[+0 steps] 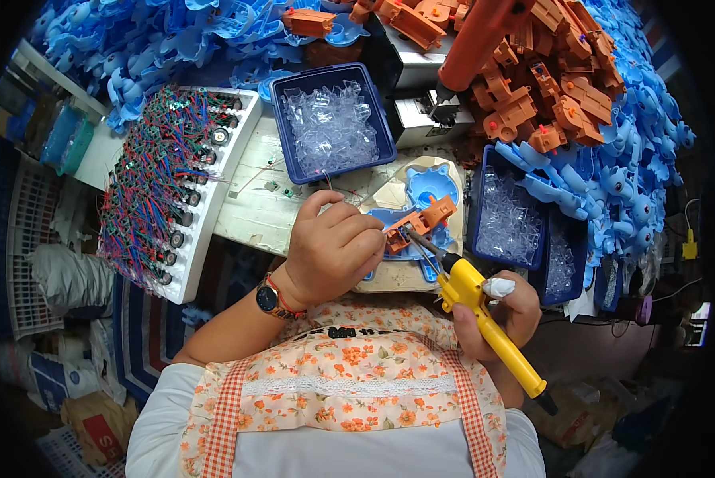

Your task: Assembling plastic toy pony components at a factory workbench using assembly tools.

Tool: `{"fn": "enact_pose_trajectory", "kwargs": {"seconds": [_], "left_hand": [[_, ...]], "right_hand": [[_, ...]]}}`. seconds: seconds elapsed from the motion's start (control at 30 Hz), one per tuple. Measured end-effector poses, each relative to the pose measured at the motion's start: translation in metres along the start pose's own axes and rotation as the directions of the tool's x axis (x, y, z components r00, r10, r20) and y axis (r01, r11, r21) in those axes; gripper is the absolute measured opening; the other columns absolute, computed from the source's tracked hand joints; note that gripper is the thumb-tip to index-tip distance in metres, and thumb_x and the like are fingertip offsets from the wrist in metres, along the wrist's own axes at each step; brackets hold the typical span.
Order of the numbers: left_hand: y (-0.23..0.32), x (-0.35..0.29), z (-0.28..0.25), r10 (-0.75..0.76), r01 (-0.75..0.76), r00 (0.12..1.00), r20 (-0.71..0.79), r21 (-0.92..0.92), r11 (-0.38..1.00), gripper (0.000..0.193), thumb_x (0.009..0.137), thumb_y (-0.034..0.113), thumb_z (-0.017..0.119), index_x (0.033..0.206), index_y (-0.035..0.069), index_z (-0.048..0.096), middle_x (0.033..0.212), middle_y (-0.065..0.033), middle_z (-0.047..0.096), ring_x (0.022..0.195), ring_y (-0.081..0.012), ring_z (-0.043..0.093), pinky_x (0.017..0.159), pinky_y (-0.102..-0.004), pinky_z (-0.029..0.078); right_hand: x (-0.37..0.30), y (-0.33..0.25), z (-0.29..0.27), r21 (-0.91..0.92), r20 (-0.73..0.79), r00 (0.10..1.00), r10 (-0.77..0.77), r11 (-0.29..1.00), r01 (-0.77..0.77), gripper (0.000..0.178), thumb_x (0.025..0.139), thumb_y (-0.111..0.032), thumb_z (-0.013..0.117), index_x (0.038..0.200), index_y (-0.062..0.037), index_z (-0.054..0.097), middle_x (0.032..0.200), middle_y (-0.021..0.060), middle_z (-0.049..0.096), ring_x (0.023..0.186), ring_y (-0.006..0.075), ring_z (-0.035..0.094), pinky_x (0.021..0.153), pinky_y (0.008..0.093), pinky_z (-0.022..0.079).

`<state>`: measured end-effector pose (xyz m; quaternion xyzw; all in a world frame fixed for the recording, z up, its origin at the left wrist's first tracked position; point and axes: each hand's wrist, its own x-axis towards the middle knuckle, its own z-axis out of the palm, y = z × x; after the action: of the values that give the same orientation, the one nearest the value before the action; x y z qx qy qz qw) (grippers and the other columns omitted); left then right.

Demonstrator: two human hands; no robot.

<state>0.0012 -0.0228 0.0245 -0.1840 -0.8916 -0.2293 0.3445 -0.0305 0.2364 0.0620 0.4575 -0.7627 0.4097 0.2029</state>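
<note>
My right hand (507, 312) grips a yellow soldering gun (493, 327) with a black nozzle. Its metal tip reaches an orange plastic housing (421, 225), which lies on a light blue plastic shell (429, 185). That shell rests in a pale, block-like holder (389, 197) on the bench. Left of the housing, my left hand (335, 248) is closed with its fingers curled. Thin wires (328, 182) stick out past its fingertips, and the part inside the fingers is hidden. White wrapping (498, 287) covers one finger of my right hand.
A dark blue bin of clear plastic pieces (287, 119) stands beyond my left hand; another such bin (475, 231) stands right. At left is a white foam tray (202, 267) of wired parts. Orange housings (517, 111) and blue shells (620, 183) are heaped behind. An orange-red tool (477, 48) hangs overhead.
</note>
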Motion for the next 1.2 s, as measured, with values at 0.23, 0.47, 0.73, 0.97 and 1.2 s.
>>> {"fn": "enact_pose_trajectory", "kwargs": {"seconds": [0.23,0.47,0.73,0.97,1.2], "left_hand": [[-0.008,-0.001,-0.018,-0.218,0.187,0.968,-0.123,-0.227,0.956,0.018,0.069,0.009,0.075,0.085,0.009,0.065,0.087,-0.006,0.068,0.079,-0.0227,0.062,0.08,-0.0386,0.046],[-0.043,-0.03,-0.035,-0.653,0.65,0.737,0.176,-0.449,0.613,0.012,0.083,0.007,0.071,0.092,0.002,0.065,0.08,-0.0053,0.067,0.066,-0.0095,0.059,0.061,-0.0241,0.047],[-0.039,-0.023,-0.009,-0.651,0.702,0.683,0.33,-0.541,0.463,0.021,0.089,0.007,0.069,0.107,0.004,0.058,0.097,0.0002,0.066,0.077,-0.001,0.057,0.066,-0.0172,0.045],[-0.044,-0.027,-0.003,-0.6,0.628,0.676,0.428,-0.76,0.166,0.029,0.09,0.002,0.064,0.116,0.005,0.052,0.109,-0.0054,0.067,0.099,-0.0094,0.061,0.086,-0.0251,0.05],[-0.042,-0.032,-0.013,-0.481,0.676,0.703,0.524,-0.702,0.223,0.041,0.086,-0.002,0.062,0.125,0.005,0.051,0.117,-0.0066,0.061,0.106,-0.014,0.06,0.096,-0.0296,0.049]], "right_hand": [[-0.001,0.001,0.002,-0.041,-0.134,0.989,0.061,0.997,-0.067,0.047,0.071,-0.019,0.082,0.105,-0.0025,0.053,0.073,0.0093,0.056,0.056,0.0192,0.053,0.051,0.0293,0.043],[-0.027,0.011,-0.008,0.113,-0.226,0.958,0.174,0.982,-0.152,0.052,0.077,-0.013,0.076,0.117,0.0015,0.046,0.104,0.0143,0.052,0.078,0.0174,0.053,0.067,0.0271,0.046],[-0.028,0.009,-0.006,0.184,-0.231,0.953,0.197,0.97,-0.156,0.049,0.078,-0.013,0.074,0.116,0.0011,0.046,0.103,0.0132,0.052,0.081,0.0169,0.052,0.071,0.0276,0.045],[-0.031,0.007,-0.013,0.217,-0.177,0.961,0.213,0.961,-0.172,0.045,0.085,-0.011,0.066,0.121,-0.0009,0.042,0.107,0.0103,0.05,0.093,0.0157,0.053,0.085,0.0288,0.045],[-0.03,0.009,-0.014,0.218,-0.166,0.967,0.195,0.963,-0.157,0.046,0.085,-0.011,0.067,0.122,-0.0016,0.041,0.108,0.0102,0.05,0.094,0.0157,0.052,0.086,0.0291,0.045]]}}
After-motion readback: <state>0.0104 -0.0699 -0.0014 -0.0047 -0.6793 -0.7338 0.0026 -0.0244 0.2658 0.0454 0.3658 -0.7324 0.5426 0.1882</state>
